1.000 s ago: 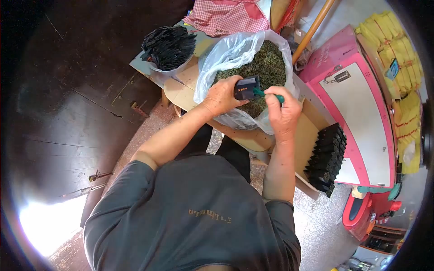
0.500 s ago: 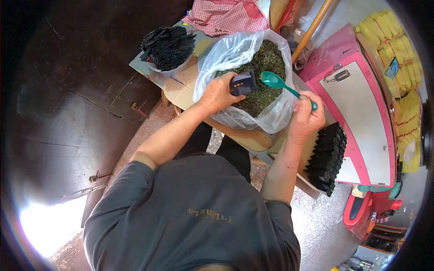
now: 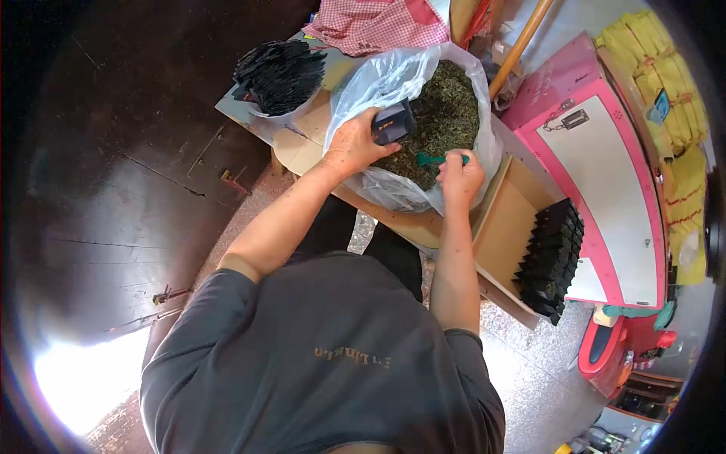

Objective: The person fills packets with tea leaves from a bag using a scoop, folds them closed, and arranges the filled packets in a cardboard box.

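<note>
A grey shirt [image 3: 318,340] is filling the near part of the view, and both forearms are reaching forward from its sleeves. The right hand [image 3: 461,180] is gripping the green spoon [image 3: 431,160], its fingers closing together around the handle. The spoon's head is pointing left and lying at the leaves [image 3: 450,113]; how deep it is sitting, I cannot tell. The left hand [image 3: 352,145] is clamping the black pouch [image 3: 392,122] between thumb and fingers, and the pouch is tilting over the left side of the leaves, just beyond the spoon. The clear bag [image 3: 363,91] is surrounding the leaves and standing on the table [image 3: 302,149].

To the right, a box [image 3: 503,223] is holding a row of black packs [image 3: 550,257] at its right end. Left of the bag, a bowl [image 3: 283,119] is carrying a heap of black strips [image 3: 280,76]. Farther off, a checked cloth [image 3: 370,23] is lying behind the bag, a pole [image 3: 522,45] is leaning beside it, and a pink and white cabinet [image 3: 605,174] is standing before yellow packs [image 3: 684,121].
</note>
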The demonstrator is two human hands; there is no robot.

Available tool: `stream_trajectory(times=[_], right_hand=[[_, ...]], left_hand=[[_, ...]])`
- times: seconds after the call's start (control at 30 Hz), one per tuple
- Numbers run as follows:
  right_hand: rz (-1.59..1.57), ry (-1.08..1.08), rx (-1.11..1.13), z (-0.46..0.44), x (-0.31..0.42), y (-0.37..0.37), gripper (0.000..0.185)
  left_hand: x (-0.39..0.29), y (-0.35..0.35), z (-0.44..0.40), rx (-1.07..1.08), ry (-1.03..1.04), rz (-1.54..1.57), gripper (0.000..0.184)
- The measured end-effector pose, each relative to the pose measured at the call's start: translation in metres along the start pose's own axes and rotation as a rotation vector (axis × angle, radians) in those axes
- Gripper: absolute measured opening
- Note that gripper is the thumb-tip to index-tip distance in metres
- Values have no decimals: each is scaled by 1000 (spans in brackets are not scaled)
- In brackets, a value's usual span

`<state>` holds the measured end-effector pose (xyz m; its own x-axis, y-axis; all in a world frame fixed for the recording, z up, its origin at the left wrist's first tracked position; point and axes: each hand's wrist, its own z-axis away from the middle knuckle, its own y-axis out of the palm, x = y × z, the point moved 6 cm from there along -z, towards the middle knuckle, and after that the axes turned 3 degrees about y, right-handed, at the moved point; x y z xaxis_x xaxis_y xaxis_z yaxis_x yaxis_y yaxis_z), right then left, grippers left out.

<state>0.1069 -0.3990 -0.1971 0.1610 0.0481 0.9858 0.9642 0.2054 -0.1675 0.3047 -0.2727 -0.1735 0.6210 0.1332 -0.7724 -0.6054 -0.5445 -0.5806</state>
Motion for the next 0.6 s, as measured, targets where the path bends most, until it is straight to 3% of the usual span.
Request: stream_trajectory(times=[0.3,0.6], right_hand=[[-368,110,-65,-7,-3,-22,14],[-500,33,-131,-11,33,-55,15]], left_hand=[[-2,4,2,-8,46,-47,68],[-7,10,2,24,44,-129,64]])
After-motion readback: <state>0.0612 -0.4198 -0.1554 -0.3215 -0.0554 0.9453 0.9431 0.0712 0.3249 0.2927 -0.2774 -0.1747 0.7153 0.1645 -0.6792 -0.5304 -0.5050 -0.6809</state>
